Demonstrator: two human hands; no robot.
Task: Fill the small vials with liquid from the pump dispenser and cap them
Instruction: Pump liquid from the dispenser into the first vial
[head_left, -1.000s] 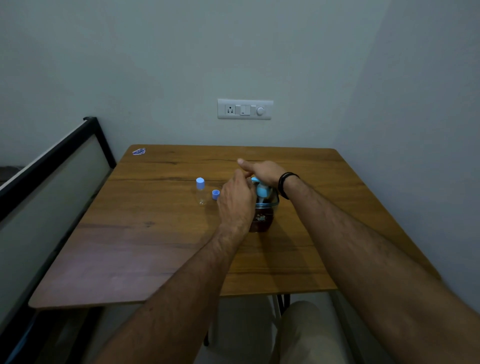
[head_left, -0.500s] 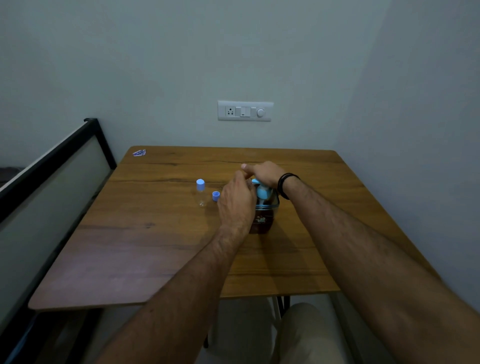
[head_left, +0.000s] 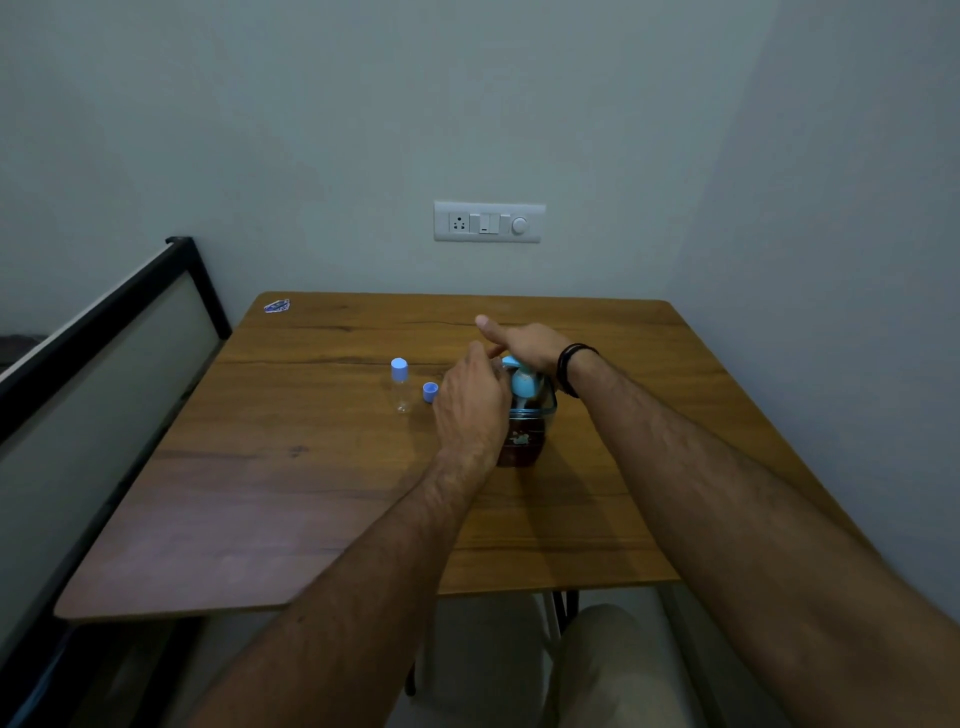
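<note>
Head view: a brown wooden surface (head_left: 322, 493) stands in a corner of the room. A dark pump bottle (head_left: 523, 434) with a light blue pump top (head_left: 522, 376) stands upright near the middle of it.

The right hand (head_left: 530, 345) lies on the pump top, palm down. Its fingers are mostly straight and one points off to the left. A black band (head_left: 570, 366) goes round the right wrist.

The left hand (head_left: 472, 402) is just to the left of the bottle, up by the spout. Its fingers are curled, but the back of the hand hides them, so you cannot tell what they hold.

A clear vial (head_left: 400, 387) with a blue cap on it stands upright to the left of the hands. A loose blue cap (head_left: 430, 391) lies between that vial and the left hand.

A small sticker (head_left: 277, 306) is at the far left corner of the surface. A white switch plate (head_left: 489, 222) is on the wall behind. A black frame (head_left: 104, 322) runs along the left side.
</note>
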